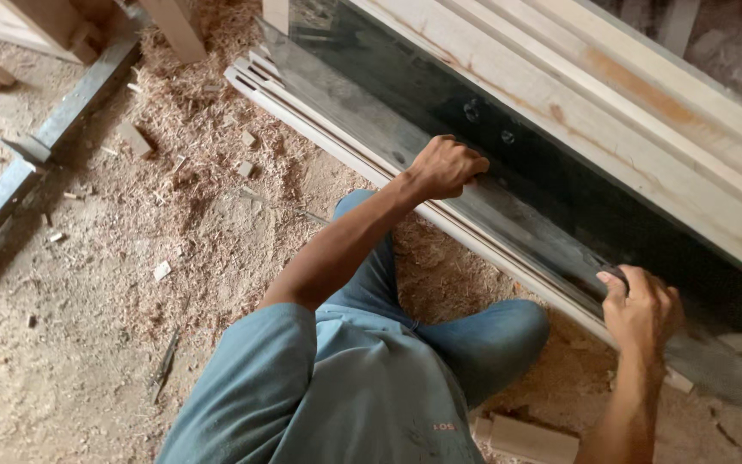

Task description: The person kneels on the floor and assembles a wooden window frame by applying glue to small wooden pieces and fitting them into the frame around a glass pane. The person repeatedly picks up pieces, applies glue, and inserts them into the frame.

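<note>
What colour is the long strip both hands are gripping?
Dark grey, nearly black, seen in the head view: the long strip.

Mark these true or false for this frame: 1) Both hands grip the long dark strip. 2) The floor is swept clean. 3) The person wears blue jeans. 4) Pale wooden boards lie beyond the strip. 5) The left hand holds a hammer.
1) True: the left hand and the right hand both close on the long dark strip, which runs diagonally across the view.
2) False: the floor is covered with sawdust, shavings and small wood offcuts.
3) True: the blue jeans show on the bent knees below the strip.
4) True: the pale wooden boards lie parallel to the strip, on its far side.
5) False: the left hand holds only the strip; no hammer is in view.
</note>
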